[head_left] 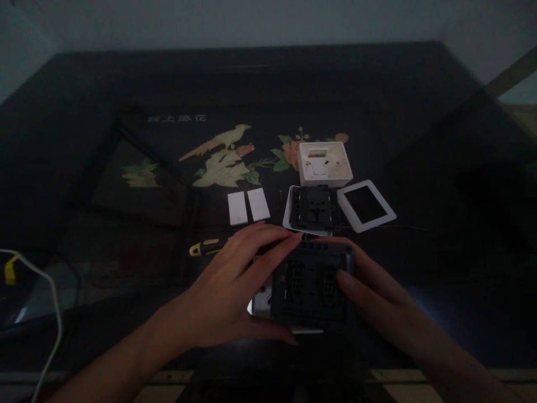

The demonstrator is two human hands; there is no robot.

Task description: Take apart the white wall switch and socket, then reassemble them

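Near the table's front edge, my right hand (373,288) grips a black switch module (312,294) by its right side, thumb on its face. My left hand (226,288) is closed around a white wall box (262,299), which lies partly behind the module's left side. Its fingertips reach the module's top edge. Whether the module sits in the box or only against it, I cannot tell. Just beyond my hands, another black switch part (316,207) lies on a white plate (287,215). A yellow-and-black handle (207,247), probably a screwdriver's, sticks out beyond my left hand.
Two white rocker covers (238,209) lie side by side left of centre, with a small screw (281,195) to their right. A second white wall box (327,182) stands further back, and a white square frame (386,211) lies at right. A white cable (55,296) hangs at left.
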